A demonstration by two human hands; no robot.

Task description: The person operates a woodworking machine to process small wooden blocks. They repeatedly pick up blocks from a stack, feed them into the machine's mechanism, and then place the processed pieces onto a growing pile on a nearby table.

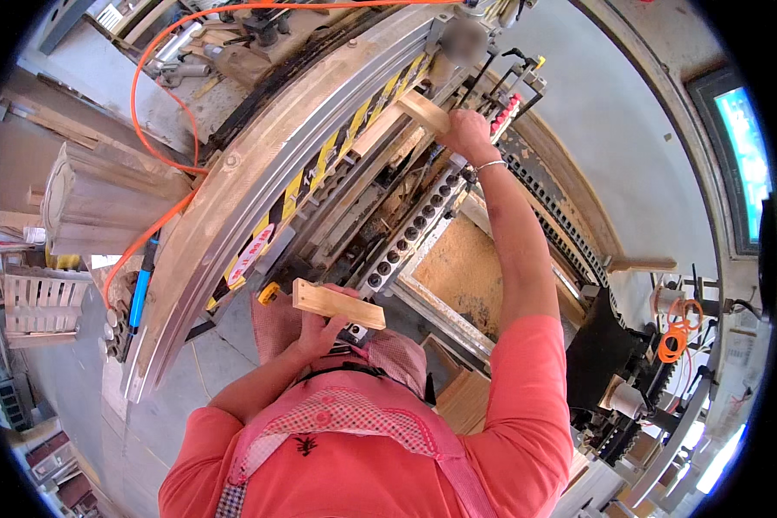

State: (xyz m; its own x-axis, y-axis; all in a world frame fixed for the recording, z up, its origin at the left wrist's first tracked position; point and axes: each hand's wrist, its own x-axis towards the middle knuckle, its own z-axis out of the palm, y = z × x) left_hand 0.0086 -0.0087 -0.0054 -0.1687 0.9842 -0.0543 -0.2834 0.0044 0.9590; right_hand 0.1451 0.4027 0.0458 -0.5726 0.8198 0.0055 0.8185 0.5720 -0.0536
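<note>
My left hand (318, 335) is closed around a short wooden block (337, 304), held in front of my waist and tilted slightly down to the right. A small dark hole shows near the block's left end. Stretched far forward over the machine, my right hand (469, 136) grips the right end of another wooden piece (424, 112). A further pale wooden strip (380, 129) lies just left of that piece, beside the yellow-and-black striped edge (319, 168). Whether the two touch I cannot tell. Below my right wrist runs a row of black round cups (413, 233).
A curved metal-and-wood rail (224, 181) crosses on the left, with an orange hose (135, 95) over it. A blue marker-like tool (142, 289) sits by its near end. A sawdust-covered panel (457, 268) lies under my right forearm. A lit screen (741, 160) stands at right.
</note>
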